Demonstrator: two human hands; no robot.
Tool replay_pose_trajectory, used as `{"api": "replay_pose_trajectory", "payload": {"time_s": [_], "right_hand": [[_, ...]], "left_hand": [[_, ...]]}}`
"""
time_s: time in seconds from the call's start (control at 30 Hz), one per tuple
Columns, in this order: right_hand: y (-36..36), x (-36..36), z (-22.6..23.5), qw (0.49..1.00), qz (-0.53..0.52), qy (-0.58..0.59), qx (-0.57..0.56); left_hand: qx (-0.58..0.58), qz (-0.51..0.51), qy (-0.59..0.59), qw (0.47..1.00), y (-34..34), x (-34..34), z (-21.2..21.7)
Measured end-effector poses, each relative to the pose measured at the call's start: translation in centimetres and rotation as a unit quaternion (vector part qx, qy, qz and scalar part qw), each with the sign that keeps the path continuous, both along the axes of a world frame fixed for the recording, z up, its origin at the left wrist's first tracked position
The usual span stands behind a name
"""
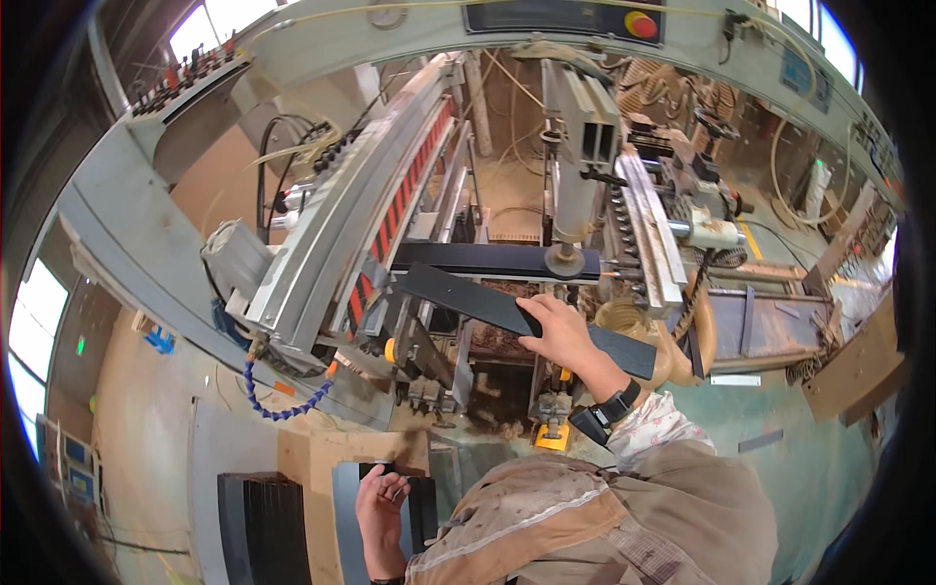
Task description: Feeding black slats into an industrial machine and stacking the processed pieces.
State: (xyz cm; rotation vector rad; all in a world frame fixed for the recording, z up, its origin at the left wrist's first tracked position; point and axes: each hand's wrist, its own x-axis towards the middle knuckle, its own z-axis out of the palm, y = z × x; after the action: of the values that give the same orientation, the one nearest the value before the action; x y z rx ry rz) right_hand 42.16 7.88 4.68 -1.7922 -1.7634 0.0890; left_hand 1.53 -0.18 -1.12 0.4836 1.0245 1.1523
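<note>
My right hand (561, 331) grips a long black board (468, 297) near its middle and holds it slanted in front of a large grey woodworking machine (322, 244). The board's left end points toward the machine's bed, just below a second black board (487, 261) that lies flat under a round clamp foot (564, 261). My left hand (382, 502) reaches down at the lower middle and rests its fingers on the top edge of a stack of black boards (419, 507) standing beside a light wooden block. A black watch sits on my right wrist.
Another pile of black panels (255, 522) stands at the lower left. A blue segmented hose (283, 405) hangs from the machine. Sawdust covers the floor and the machine base. Wooden boards (858, 370) lean at the right. A red button (641, 24) sits on the overhead panel.
</note>
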Motion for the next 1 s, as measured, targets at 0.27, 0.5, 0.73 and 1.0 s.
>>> {"api": "replay_pose_trajectory", "payload": {"time_s": [0.27,0.5,0.73,1.0], "right_hand": [[5.7,0.1,-1.3,0.997,0.001,-0.069,-0.021],[14.2,2.3,-2.9,0.99,0.008,-0.136,0.029],[19.9,3.5,-2.5,0.988,0.084,-0.111,-0.065],[16.5,2.9,-1.3,0.959,0.171,-0.008,-0.227]], "left_hand": [[-0.037,0.003,-0.034,0.999,1.1,-0.5,-1.7],[-0.049,-0.092,-0.074,0.992,6.1,2.7,-2.0],[-0.029,-0.244,-0.068,0.967,14.9,11.6,-3.2],[-0.056,-0.282,-0.149,0.946,23.2,26.2,-4.0]]}}
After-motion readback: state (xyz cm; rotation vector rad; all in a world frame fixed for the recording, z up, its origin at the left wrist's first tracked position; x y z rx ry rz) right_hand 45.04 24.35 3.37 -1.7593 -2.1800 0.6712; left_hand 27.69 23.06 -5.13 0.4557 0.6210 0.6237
